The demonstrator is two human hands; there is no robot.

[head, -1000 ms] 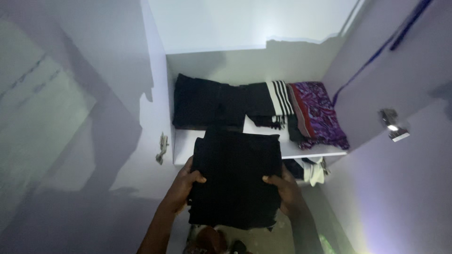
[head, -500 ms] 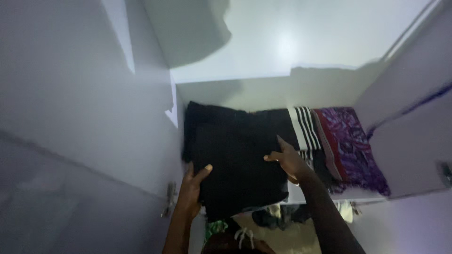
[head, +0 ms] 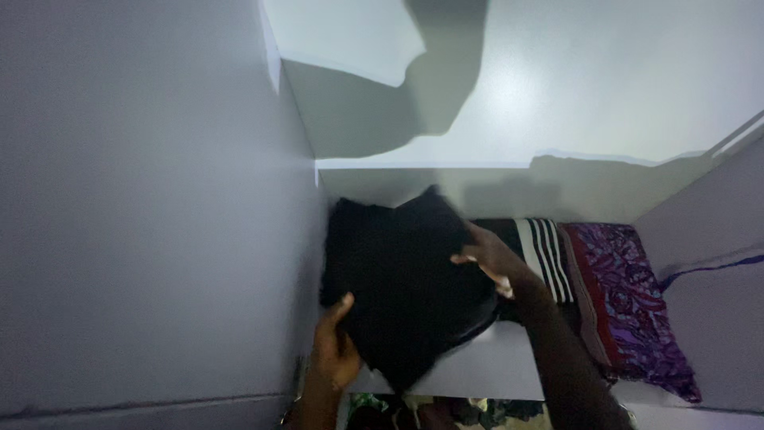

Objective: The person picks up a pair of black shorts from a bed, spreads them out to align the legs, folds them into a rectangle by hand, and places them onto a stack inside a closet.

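**Folded black cloth at the left end of a wardrobe shelf**

A white wardrobe shelf [head: 493,370] carries three lots of folded fabric side by side. At its left end, against the left wall of the compartment, lies a folded black garment [head: 402,279], with one corner hanging over the shelf's front edge. Whether another dark pile lies under it cannot be told (everything there is black on black). Just right of it sits a dark cloth with white stripes [head: 545,255], partly covered by the person's right arm. At the right end lies a purple patterned cloth [head: 633,310] with a red band along its near side, reaching the shelf's front right corner. Below the front edge a few crumpled clothes [head: 485,410] show dimly on a lower level.

The left hand [head: 334,350] comes up from below at the shelf's front left corner, its grip closed on the black garment's near edge, thumb on top. The right hand [head: 489,255] lies over the garment's right edge, fingers spread and pressing on the cloth, forearm running back toward the lower right.
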